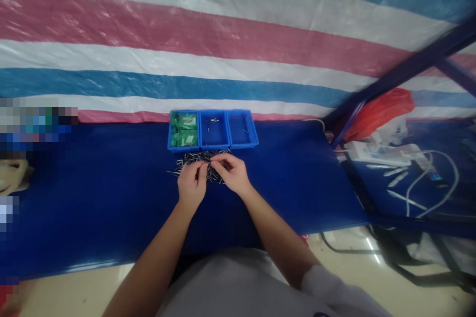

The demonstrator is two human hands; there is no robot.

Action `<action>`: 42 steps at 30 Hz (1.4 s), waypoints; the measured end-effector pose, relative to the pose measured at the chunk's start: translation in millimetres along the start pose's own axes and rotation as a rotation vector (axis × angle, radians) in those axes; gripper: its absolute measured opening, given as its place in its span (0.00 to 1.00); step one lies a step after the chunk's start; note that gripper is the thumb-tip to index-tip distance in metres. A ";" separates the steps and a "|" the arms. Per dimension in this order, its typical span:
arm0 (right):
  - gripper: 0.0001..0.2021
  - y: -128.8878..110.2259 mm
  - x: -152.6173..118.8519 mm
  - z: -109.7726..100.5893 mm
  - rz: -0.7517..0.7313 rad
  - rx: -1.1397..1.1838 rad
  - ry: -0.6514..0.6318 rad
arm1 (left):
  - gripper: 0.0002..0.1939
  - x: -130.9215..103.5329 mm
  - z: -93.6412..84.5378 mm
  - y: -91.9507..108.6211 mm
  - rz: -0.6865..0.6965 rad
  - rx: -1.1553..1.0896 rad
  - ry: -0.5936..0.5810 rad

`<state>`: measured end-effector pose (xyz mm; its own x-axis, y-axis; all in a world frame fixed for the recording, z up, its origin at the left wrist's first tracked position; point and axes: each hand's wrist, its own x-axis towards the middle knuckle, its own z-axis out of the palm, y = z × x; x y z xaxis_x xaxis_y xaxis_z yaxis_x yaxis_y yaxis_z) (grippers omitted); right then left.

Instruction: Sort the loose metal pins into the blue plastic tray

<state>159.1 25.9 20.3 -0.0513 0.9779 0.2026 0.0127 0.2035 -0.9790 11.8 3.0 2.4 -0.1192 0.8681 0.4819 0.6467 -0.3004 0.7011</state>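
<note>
Head-Worn Camera Looked Forward and Down

A single camera on the person's head looked over a grey shirt [230, 287] at the bottom edge and out along the forearms [160, 243], which entered from below. The left hand [191, 185] and right hand [235, 174] fell close to mid-frame, near enough for fingers to show but small in the wide view. Beyond them stood a row of blue bins [214, 147] on a blue tabletop [111, 183]; a striped sheet [223, 37] filled the top. The edges appeared stretched, taking in pale floor [74, 290] below and a slanting frame [401, 70] at right.
</note>
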 end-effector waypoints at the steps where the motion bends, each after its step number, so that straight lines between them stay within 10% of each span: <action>1: 0.09 0.7 0.1 0.0 0.000 0.006 0.000 | 0.10 0.0 0.1 0.0 -0.006 -0.001 0.002; 15: 0.12 2.9 2.3 -1.5 0.109 0.079 0.019 | 0.08 1.5 2.5 2.7 0.040 -0.032 0.029; 31: 0.07 -4.5 0.9 -2.9 -0.222 -0.205 -0.058 | 0.09 -0.4 0.3 -2.1 0.002 -0.027 0.021; 42: 0.09 -1.5 1.5 -0.8 -0.004 -0.015 -0.002 | 0.10 0.8 3.5 2.1 0.048 -0.054 -0.018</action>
<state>159.8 27.1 22.1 -0.0538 0.9769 0.2069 0.0270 0.2086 -0.9776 15.8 4.5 2.5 -0.0752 0.8588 0.5067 0.6099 -0.3624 0.7047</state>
